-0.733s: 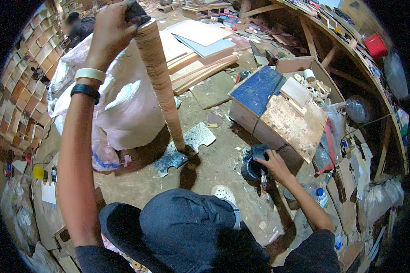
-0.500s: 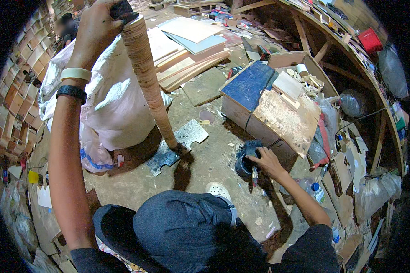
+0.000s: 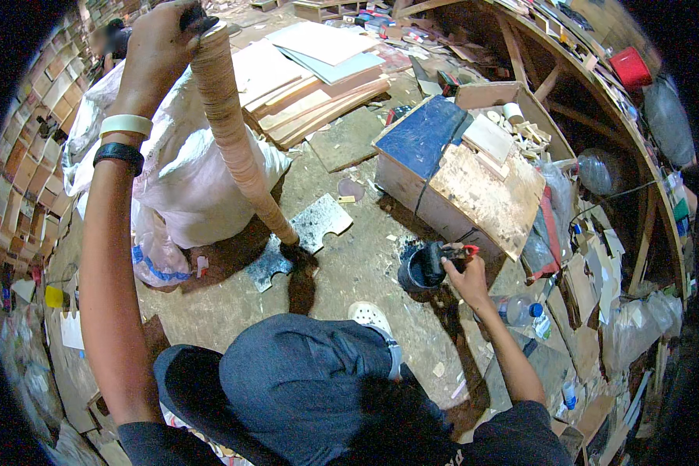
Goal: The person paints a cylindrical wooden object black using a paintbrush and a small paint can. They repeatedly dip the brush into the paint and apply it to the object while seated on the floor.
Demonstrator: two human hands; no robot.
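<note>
My left hand (image 3: pixel 157 58) is closed on the top end of a tall column of stacked thin wooden discs (image 3: pixel 234 136). The column leans, its lower end on a paint-spattered board (image 3: pixel 328 220) on the floor. My right hand (image 3: pixel 470 283) grips a brush (image 3: pixel 436 262) with a red handle end and dark bristles, held sideways at the mouth of a dark pot (image 3: pixel 412 278). How far the bristles reach into the pot is hard to tell.
A white sack (image 3: pixel 210 186) stands behind the column. Boards (image 3: pixel 326 105) are stacked at the back. Beyond the pot is a wooden box (image 3: pixel 485 206) with a blue panel; a plastic bottle (image 3: pixel 516 311) lies at right. A dark cap (image 3: pixel 303 361) fills the lower middle.
My right hand has gripped the brush and turned it sideways, its bristles now at the pot. The column's top has shifted slightly left in view, still in my left hand.
</note>
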